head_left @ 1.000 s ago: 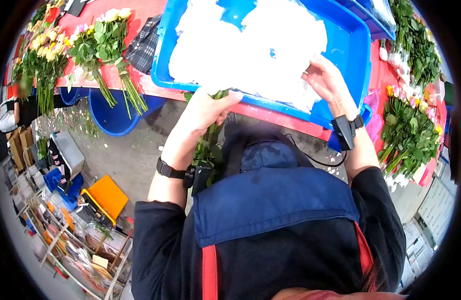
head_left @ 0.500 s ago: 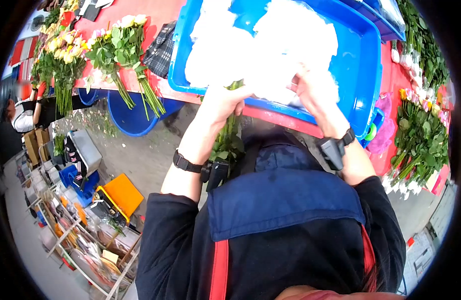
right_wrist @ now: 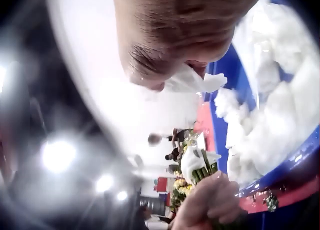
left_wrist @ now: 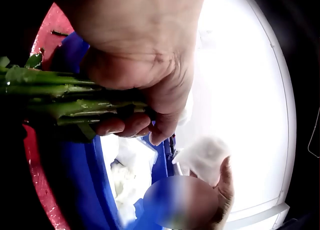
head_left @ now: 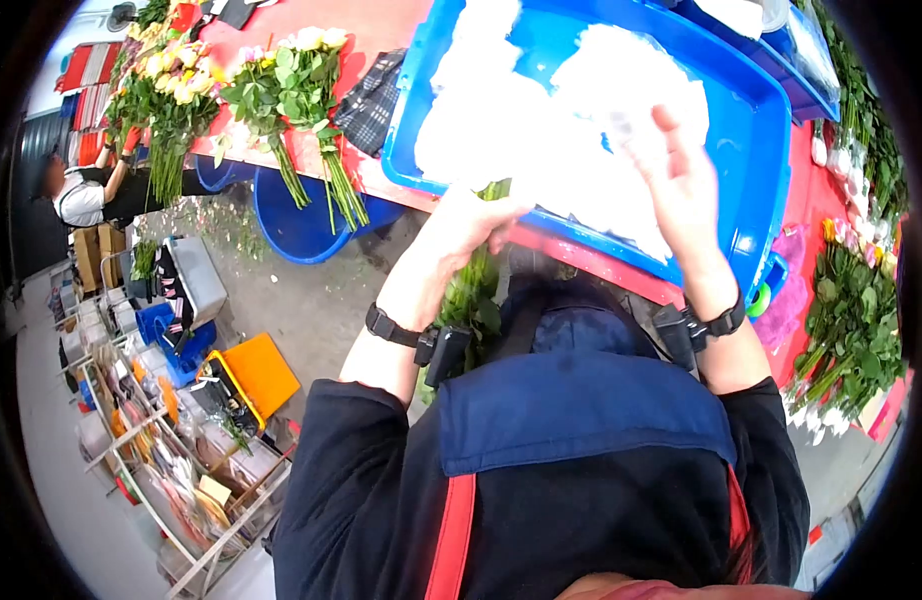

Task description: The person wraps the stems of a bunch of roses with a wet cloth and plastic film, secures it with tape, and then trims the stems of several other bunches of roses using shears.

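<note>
So the left hand [head_left: 466,225] is wrapped round a bunch of green stems [left_wrist: 55,94], right by the blue tray's [head_left: 746,150] near rim; right hand's [head_left: 681,195] up over it, pinching a white wad [right_wrist: 190,82].

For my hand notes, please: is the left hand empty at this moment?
No, the left hand has its fingers curled around a bunch of green stems.

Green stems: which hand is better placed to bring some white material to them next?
Probably the right hand: it holds a loose white piece, while the left hand is occupied gripping the stems.
</note>
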### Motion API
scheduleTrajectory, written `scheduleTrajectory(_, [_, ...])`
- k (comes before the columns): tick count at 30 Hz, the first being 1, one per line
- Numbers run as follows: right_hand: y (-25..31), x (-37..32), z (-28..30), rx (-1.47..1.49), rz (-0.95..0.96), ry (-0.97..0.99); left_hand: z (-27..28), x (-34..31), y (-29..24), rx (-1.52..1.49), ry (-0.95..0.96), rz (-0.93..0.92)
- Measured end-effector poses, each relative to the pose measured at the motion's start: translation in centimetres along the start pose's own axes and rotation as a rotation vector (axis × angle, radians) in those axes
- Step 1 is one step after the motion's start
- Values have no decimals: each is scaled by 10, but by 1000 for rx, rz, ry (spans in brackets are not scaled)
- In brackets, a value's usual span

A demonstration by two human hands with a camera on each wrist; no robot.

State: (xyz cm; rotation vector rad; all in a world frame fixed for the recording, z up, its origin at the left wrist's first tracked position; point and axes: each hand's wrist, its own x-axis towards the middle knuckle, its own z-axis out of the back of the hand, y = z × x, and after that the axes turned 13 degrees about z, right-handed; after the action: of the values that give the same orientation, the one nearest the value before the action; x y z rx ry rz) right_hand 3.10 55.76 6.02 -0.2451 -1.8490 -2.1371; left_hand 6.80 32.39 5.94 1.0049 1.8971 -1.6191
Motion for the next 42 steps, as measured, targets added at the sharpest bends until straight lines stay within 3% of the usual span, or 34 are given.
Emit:
scheduleTrajectory(2, [31, -2, -22, -130, 295, 306, -10, 0, -2, 53, 4, -29])
scheduleTrajectory(4, [18, -7, -44, -210, 459, 492, -13, 7, 1, 83, -18, 7])
scheduleTrajectory(5, [17, -4, -47, -226, 455, 470, -14, 7, 0, 61, -6, -25])
scheduleTrajectory(9, [8, 11, -46, -91, 367, 326, -22, 2, -2, 104, 33, 19])
scheduleTrajectory(12, [-13, 8, -54, 264, -37, 353, -23, 3, -1, 88, 100, -21])
scheduleTrajectory(13, [-19, 8, -53, 280, -68, 315, -21, 1, -1, 60, 157, -77])
scheduleTrajectory(16, [-24, 0, -51, 553, -332, 296, -27, 6, 6, -380, 79, -8])
scheduleTrajectory(20, [-3, 3, -49, 602, -400, 327, -27, 21, 19, -262, 94, -4])
scheduleTrajectory(21, [-17, -4, -61, 669, -135, 264, -33, 20, 17, -317, 72, 21])
scheduleTrajectory(23, [-14, -8, -71, 718, -156, 105, -36, 14, 7, -294, 103, 57])
scheduleTrajectory(24, [-12, -8, -68, 761, -340, 116, -35, 16, 6, -279, 89, 118])
scheduleTrajectory(25, [-11, -7, -63, 786, -530, 126, -34, 25, 19, -230, 112, -23])
scheduleTrajectory(26, [-17, -8, -63, 841, -581, 117, -28, 36, 32, -245, 198, -52])
scheduleTrajectory(28, [-24, -10, -60, 842, -533, 136, -32, 20, 22, -454, 268, -34])
scheduleTrajectory(31, [-26, -13, -65, 772, -486, 49, -35, 20, 32, -151, 187, -323])
scheduleTrajectory(34, [-10, -8, -73, 855, -510, 29, -33, 19, 30, -136, 109, -274])
scheduleTrajectory(37, [-13, -10, -77, 915, -635, 68, -25, 21, 27, -210, 104, -91])
scheduleTrajectory(39, [-19, -12, -86, 884, -712, 2, -23, 22, 30, -174, 38, -135])
scheduleTrajectory(40, [-19, -12, -89, 847, -612, 34, -18, 24, 38, -138, 34, -173])
scheduleTrajectory(42, [-14, -4, -88, 793, -623, 123, -23, 14, 35, -133, 3, -257])
